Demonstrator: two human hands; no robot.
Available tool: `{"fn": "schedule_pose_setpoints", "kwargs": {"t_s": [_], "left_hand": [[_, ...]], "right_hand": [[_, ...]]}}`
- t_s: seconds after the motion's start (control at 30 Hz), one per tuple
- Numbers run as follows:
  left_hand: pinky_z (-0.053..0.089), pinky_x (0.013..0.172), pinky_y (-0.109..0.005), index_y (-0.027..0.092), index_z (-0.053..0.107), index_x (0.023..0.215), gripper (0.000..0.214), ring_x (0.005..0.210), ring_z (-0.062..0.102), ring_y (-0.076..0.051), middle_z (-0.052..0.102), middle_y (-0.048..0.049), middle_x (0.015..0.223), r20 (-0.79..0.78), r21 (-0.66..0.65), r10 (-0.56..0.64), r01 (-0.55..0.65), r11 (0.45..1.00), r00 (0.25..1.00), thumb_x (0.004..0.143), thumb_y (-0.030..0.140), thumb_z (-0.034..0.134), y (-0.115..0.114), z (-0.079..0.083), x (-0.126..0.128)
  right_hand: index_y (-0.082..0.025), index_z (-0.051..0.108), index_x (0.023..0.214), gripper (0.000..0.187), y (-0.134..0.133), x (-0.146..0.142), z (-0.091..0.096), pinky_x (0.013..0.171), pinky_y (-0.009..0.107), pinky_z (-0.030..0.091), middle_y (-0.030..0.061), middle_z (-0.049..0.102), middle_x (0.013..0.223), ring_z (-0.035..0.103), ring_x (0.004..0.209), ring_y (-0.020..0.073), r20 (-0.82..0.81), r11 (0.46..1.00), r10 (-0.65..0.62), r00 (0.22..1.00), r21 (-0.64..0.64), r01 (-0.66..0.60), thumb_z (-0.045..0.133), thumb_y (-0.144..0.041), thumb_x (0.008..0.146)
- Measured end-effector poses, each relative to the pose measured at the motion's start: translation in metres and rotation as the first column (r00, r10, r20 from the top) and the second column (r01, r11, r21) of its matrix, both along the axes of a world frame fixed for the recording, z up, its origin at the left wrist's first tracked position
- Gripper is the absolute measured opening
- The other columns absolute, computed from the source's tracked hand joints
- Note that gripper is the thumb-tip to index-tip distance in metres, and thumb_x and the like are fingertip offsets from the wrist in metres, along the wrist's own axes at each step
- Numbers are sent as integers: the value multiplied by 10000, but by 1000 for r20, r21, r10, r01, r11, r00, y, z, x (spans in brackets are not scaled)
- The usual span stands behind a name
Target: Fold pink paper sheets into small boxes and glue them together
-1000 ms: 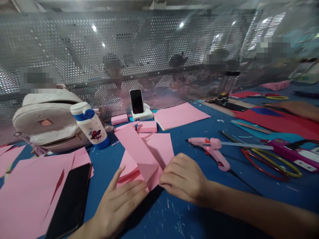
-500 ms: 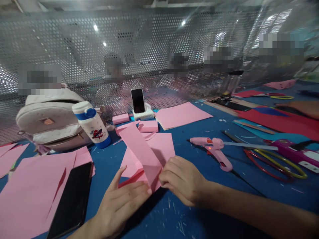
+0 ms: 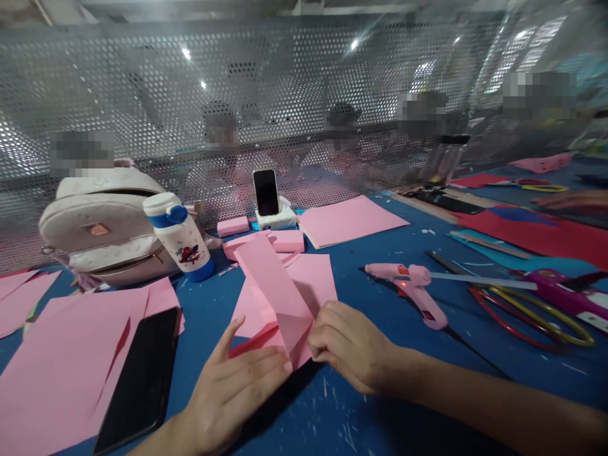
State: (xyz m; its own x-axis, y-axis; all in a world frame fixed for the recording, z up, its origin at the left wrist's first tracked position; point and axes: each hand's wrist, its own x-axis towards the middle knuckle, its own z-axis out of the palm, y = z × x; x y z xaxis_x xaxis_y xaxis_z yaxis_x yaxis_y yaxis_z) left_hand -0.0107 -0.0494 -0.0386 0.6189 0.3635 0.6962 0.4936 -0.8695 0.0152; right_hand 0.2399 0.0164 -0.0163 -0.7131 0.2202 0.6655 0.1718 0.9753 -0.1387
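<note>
A folded pink paper piece [image 3: 278, 285] with a long raised strip lies in front of me on the blue table [image 3: 375, 411]. My left hand [image 3: 242, 380] rests flat along its near left edge, fingers stretched out and thumb apart. On the near right corner, my right hand [image 3: 349, 345] has its fingers curled in and pinches the paper edge. To the right of that hand lies a pink hot glue gun [image 3: 413, 285] with a small red light lit. Left of my left hand is a black phone [image 3: 140, 380], lying partly on pink paper sheets [image 3: 61, 367].
A white bottle [image 3: 180, 240] and a pale backpack [image 3: 109, 228] stand at the back left. Another phone [image 3: 266, 192] leans upright on a tissue pack [image 3: 275, 218]. Scissors with red and yellow handles [image 3: 536, 316] lie right. A perforated metal screen [image 3: 285, 82] rises behind.
The view has shifted slightly, so everything sits a little further right. Both hands keep nearly the same hold on the pink paper.
</note>
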Motion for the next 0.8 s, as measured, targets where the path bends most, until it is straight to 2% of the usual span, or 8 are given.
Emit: {"fn": "schedule_pose_setpoints", "kwargs": {"t_s": [0.23,0.4,0.63,0.8], "left_hand": [[111,1259,-512,99,593,1254,354,1183,651,-140,757,-53,1126,-34,27,-12,13,1000,999,1012,23,347,0,1,-2],[90,1255,-539,123,554,1297,387,1210,633,-137,750,-45,1153,-29,-5,11,-11,1000,1000,1013,11,317,-1,-2,-3],[73,1267,-466,119,577,1251,392,1221,620,-106,752,-45,1150,-20,18,24,-24,1000,1000,1015,0,288,0,2,-2],[100,1259,-513,110,576,1253,364,1191,645,-134,751,-62,1150,-22,16,20,-20,1000,1000,1025,32,303,0,3,-2]], "right_hand": [[-181,509,907,145,0,1,-2,675,291,385,35,568,802,447,751,169,-5,999,38,999,-14,-38,409,-94,966],[-180,505,909,138,1,2,-1,674,288,402,39,559,810,448,763,168,-7,998,39,999,-41,-39,416,-87,960],[-171,523,907,131,0,1,4,677,280,420,29,544,785,464,757,156,-82,997,40,996,-60,-44,439,-85,960],[-170,551,906,106,-1,2,3,681,287,417,21,567,775,487,746,149,-90,999,12,996,-40,-16,491,-91,945]]}}
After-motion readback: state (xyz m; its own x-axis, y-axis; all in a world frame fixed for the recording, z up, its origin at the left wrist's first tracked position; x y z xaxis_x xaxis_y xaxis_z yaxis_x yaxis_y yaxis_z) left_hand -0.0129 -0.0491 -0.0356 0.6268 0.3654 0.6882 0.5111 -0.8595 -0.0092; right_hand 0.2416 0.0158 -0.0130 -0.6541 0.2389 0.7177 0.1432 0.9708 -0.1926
